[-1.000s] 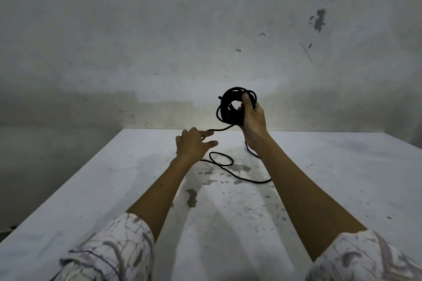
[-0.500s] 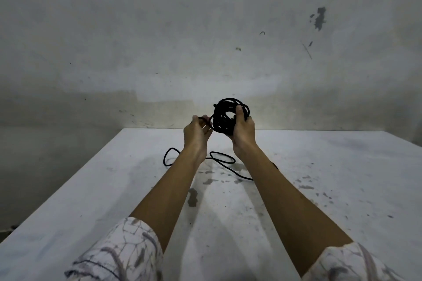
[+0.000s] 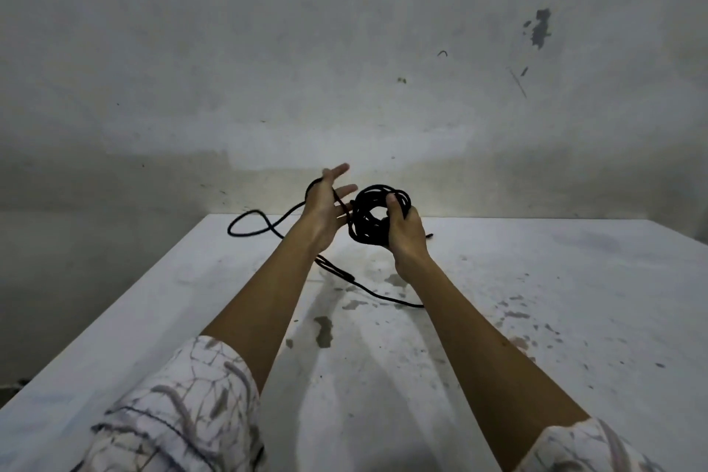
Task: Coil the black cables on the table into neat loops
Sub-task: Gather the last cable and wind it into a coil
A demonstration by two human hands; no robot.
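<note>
A stained grey wall (image 3: 344, 50) fills the upper part of the view, with dark chipped patches toward its right. Below it a white tabletop (image 3: 536, 318) runs forward, scuffed and spotted with grey marks near its middle. Two bare forearms reach out over it from patterned white sleeves (image 3: 184, 414).

The black cable (image 3: 377, 216) is thin, matte and round in section. Most of it is wound into a tight bundle of many overlapping loops with an open centre, held up above the far part of the tabletop. The right hand (image 3: 404, 238) grips this bundle from its right side, the thumb hooked through the open centre and the fingers curled round the back.

Just left of the bundle, the left hand (image 3: 325, 215) has its fingers (image 3: 337, 170) spread and straight, a strand of cable running across the palm and over the edge of the hand. From there the loose tail (image 3: 249, 222) swings out left in an airborne loop, and another stretch lies on the tabletop between the forearms.
</note>
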